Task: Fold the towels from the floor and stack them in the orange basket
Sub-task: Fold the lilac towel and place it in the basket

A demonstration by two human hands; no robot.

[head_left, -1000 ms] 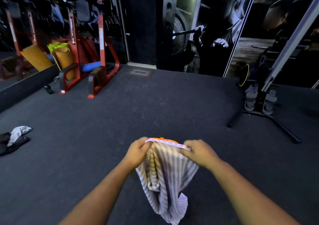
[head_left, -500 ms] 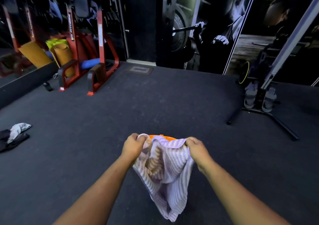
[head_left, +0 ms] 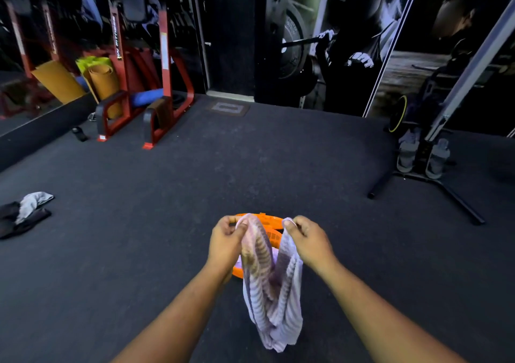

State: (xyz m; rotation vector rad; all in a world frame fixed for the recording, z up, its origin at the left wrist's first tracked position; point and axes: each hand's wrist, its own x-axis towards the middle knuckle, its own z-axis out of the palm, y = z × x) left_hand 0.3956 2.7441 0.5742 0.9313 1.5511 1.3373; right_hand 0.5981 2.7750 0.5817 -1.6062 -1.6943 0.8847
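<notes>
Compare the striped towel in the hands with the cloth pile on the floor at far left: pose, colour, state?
The striped towel hangs in the air, pinched at its top edge by the left hand and right hand; the cloth pile lies crumpled on the floor, untouched. The towel is pale lilac with stripes; the pile is grey and black. Neither is folded or in the orange basket.

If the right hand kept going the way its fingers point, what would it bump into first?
Its fingertips point toward the left hand, so the right hand would probably meet first the hanging striped towel that both hands pinch, then the left hand. The orange basket sits behind and below; depth is hard to judge.
</notes>
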